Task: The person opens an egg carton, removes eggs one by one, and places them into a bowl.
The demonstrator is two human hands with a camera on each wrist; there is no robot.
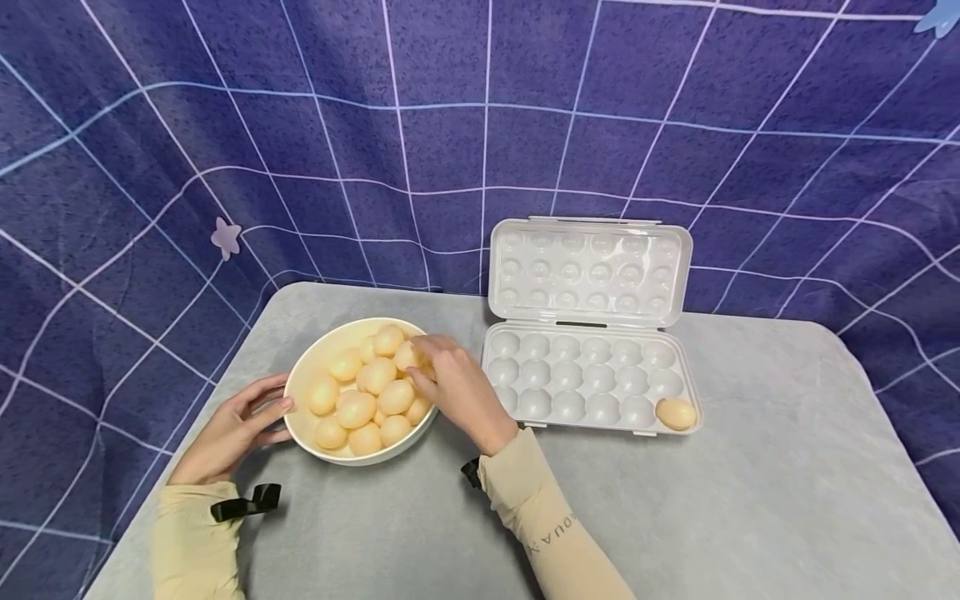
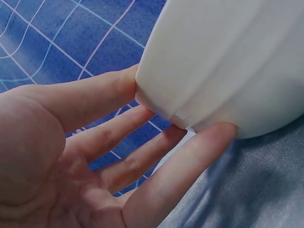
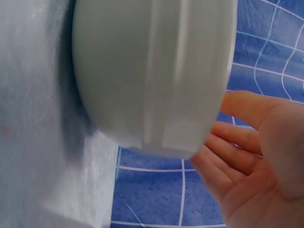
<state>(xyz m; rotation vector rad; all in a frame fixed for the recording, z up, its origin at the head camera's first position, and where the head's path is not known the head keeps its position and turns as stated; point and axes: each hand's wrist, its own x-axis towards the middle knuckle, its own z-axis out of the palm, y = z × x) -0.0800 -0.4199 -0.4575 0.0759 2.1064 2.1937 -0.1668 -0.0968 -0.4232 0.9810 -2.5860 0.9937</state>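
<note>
A cream-coloured bowl [image 1: 303, 433] stands on the left of the table, filled with several pale yellow eggs [image 1: 356, 409]. My left hand [image 1: 225, 435] rests against its left side, fingers extended along the outer wall and thumb at the rim. Over the bowl's right rim reaches my right hand [image 1: 467, 390], with thumb and fingers around an egg [image 1: 407, 357] at the right of the pile. Fingertips of that hand are hidden behind the bowl wall in the right wrist view. To the right lies a white egg carton [image 1: 600, 423], holding a tan egg [image 1: 677, 413] in its front right hollow.
The carton's lid [image 1: 591, 315] stands raised at the back, near the blue gridded cloth [image 1: 450, 150] hanging behind the table. Grey tabletop [image 1: 772, 467] extends to the right of the carton and in front of the bowl. Black straps are around both wrists.
</note>
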